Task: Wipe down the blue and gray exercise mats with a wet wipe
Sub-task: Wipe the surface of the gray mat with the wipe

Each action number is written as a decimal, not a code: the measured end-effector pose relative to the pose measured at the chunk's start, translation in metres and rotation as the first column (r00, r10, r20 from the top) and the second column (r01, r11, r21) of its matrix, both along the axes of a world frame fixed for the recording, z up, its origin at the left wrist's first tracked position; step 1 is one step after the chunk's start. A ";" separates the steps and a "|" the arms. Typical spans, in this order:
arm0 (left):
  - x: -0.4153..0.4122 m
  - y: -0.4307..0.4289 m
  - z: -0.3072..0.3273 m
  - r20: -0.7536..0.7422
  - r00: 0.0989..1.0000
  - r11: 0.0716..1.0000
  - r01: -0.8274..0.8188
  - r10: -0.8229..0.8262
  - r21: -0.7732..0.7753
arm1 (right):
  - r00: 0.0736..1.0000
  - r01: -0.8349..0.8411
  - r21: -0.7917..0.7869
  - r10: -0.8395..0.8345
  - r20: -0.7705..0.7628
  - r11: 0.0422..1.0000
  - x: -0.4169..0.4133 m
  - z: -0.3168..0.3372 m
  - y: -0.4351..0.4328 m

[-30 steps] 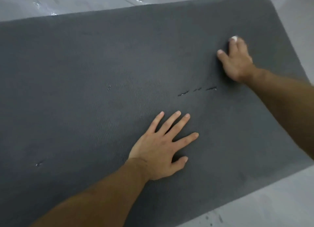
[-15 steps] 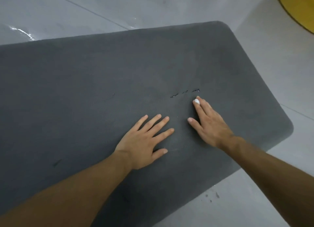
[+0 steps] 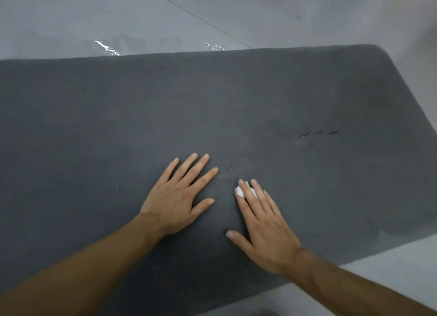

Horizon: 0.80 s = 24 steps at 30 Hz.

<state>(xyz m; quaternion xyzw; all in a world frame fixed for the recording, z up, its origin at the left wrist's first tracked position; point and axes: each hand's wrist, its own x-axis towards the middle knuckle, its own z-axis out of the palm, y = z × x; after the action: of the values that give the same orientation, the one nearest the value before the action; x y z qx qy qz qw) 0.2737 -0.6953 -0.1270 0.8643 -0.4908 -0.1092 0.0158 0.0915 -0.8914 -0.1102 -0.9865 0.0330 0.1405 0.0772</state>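
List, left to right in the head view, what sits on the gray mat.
left hand flat on the gray mat → right hand pressing the wet wipe under its fingers → row of three dark marks

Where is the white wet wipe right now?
In the head view the wet wipe sits near centre, pressed onto the gray mat under the fingers of the right hand, just right of the left hand.

Bare forearms, uncovered up to frame edge. Bare left hand (image 3: 176, 197), bare right hand (image 3: 266, 230); fingers (image 3: 189, 166) slender, nails short, trimmed.
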 end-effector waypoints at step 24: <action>-0.031 0.052 -0.004 0.024 0.970 0.970 -0.242 0.243 -0.008 | 0.824 -0.561 -0.078 0.565 0.042 0.824 -0.014 0.001 0.008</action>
<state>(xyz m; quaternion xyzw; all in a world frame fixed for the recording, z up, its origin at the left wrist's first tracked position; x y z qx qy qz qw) 0.2423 -0.6432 -0.1307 0.9190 -0.3819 -0.0944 0.0250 0.0777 -0.8835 -0.1095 -0.9581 -0.2576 0.1249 0.0027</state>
